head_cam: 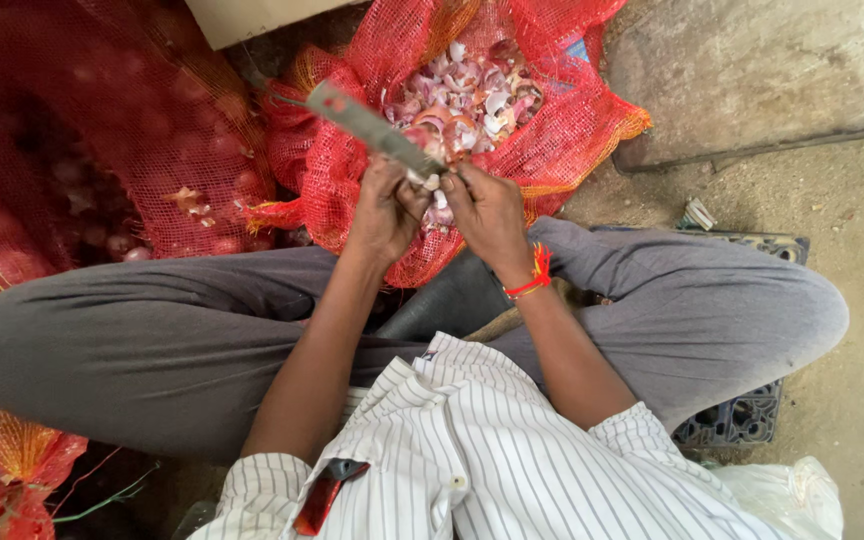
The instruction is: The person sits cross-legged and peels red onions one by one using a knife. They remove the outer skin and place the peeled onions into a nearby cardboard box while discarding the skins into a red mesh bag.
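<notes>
Left hand (384,210) clamps the knife (372,128), blade slanting up-left; right hand (489,208) fingers pinch an onion (436,190) between both hands.

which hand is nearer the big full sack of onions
Left. The left hand, gripping the knife, is on the side of the full onion sack. The right hand sits on the far side, by the peel-filled mesh bag.

Both hands (439,208) meet — each grip closed, forearms outstretched.
</notes>
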